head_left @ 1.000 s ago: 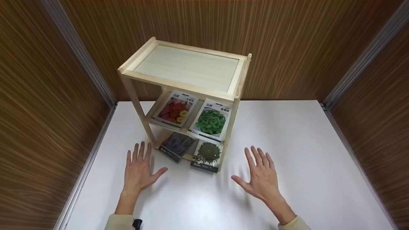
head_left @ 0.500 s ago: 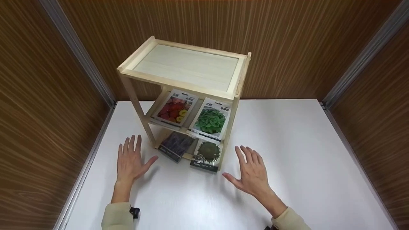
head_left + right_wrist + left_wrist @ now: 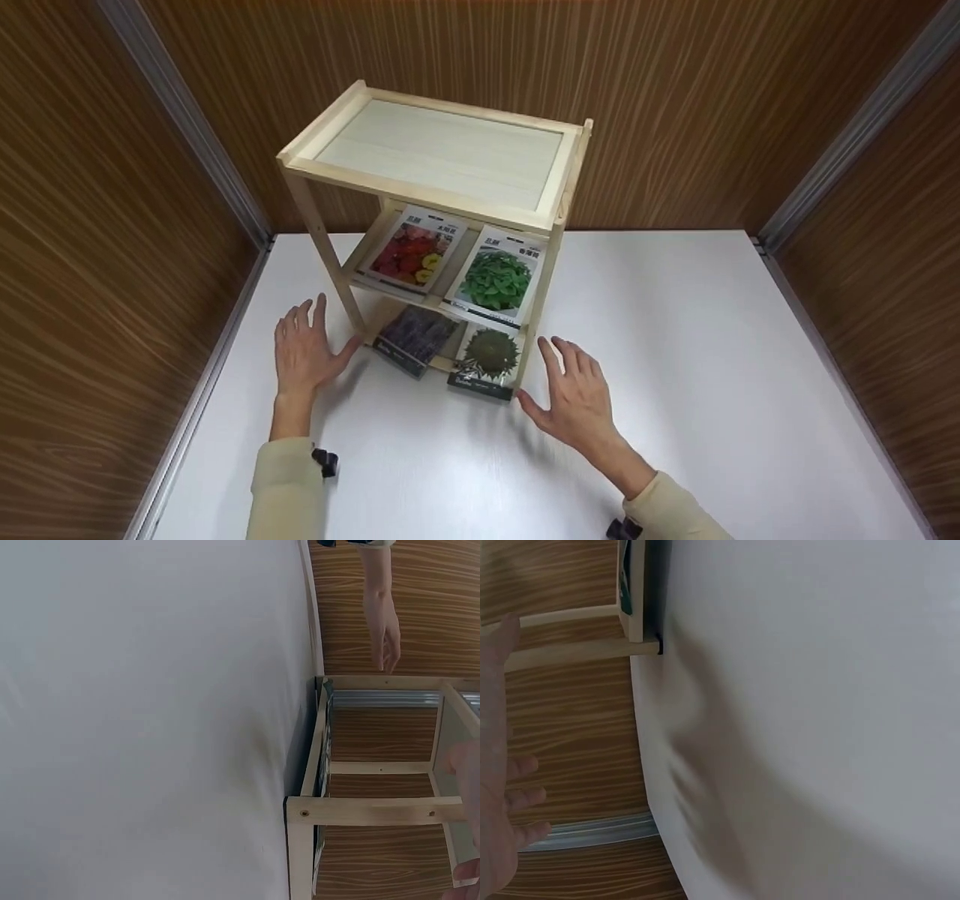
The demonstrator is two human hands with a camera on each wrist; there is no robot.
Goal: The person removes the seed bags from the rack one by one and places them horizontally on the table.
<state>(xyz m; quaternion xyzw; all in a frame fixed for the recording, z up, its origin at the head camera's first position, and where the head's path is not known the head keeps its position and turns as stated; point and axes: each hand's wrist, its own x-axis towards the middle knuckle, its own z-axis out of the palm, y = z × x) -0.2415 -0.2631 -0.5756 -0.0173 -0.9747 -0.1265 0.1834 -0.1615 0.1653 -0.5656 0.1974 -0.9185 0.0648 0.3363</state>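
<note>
A small pale wooden shelf stands on the white table, its top bare. On its middle tier lie a seed packet with red and yellow flowers and one with green leaves. The lowest tier bears a dark purple-flower packet and a packet with a spiky green flower head, both jutting past its front edge. My left hand is beside the front left leg, fingers spread and slightly bent. Near the front right leg is my right hand, loosely bent. Neither holds anything; contact with the legs is unclear.
Brown wood-grain panels close in the back and both sides. Grey metal strips run along their corners. White table surface extends to the right of the shelf and in front of it. Small black devices sit at the cuffs.
Both hands have shifted: the left went left and forward, then its thumb neared the front left leg. The right moved leftward toward the front right leg, fingers bending slightly more. The shelf stayed put.
</note>
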